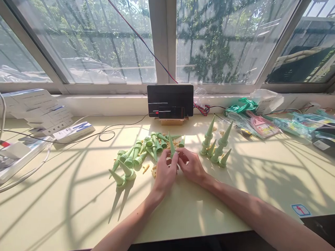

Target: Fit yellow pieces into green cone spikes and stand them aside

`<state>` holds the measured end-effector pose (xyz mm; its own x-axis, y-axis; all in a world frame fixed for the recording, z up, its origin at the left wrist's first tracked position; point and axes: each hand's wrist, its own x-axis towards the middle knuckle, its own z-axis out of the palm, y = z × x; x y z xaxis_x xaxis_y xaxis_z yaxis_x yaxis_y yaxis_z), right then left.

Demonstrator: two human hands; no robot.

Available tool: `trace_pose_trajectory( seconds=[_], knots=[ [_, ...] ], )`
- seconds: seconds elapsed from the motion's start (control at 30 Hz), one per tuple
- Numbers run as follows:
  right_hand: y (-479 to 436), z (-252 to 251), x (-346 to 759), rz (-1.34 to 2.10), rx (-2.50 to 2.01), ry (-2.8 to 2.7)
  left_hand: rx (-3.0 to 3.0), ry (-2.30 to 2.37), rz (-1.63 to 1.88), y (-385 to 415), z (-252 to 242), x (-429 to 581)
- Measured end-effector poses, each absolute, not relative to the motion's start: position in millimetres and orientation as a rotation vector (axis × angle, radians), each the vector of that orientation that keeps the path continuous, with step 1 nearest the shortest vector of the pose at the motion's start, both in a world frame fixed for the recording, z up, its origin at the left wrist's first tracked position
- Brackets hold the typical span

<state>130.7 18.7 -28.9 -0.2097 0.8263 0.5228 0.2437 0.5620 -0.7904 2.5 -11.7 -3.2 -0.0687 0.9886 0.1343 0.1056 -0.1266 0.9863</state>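
Observation:
A pale green plastic spike cone [171, 144] points upward between my two hands. My left hand [165, 171] is closed around its lower part, with the thumb on the near side. From the other side, my right hand [193, 166] has its fingers bent in a pinch at the cone's base; any small part between those fingertips is hidden. Just beyond and to the left lies a heap of similar green cones [137, 150], with small yellowish pieces [146, 168] scattered around it. Two cones [127, 170] stand point-up at the heap's near left end.
Right of my hands, green cones stand upright, some in stacks [219, 146]. A dark tablet [170, 96] with a phone leans at the window. White boxes [47, 108], a power strip [23, 160] and cables lie left; plastic bags [264, 122] lie at the back right.

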Motion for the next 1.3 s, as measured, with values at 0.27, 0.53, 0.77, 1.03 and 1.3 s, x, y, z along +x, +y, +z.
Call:
trace_pose_trajectory(
  seconds=[0.27, 0.53, 0.77, 1.03, 1.3],
  knots=[
    [11, -29, 127, 0.647, -0.858, -1.758, 1.385, 1.373, 1.261, -15, -5, 2],
    [1, -33, 127, 0.678, -0.872, -1.783, 1.522, 1.456, 1.196, -24, -2, 0],
    [-3, -40, 127, 0.668, -0.923, -1.823, 1.709, 1.510, 1.146, -27, -5, -7],
    [0, -39, 128, 0.682, -0.911, -1.821, 1.703, 1.497, 1.128, -28, -4, -7],
    [6, -34, 131, 0.612, -0.836, -1.781, 1.658, 1.389, 1.136, -20, -1, -6]
  ],
)
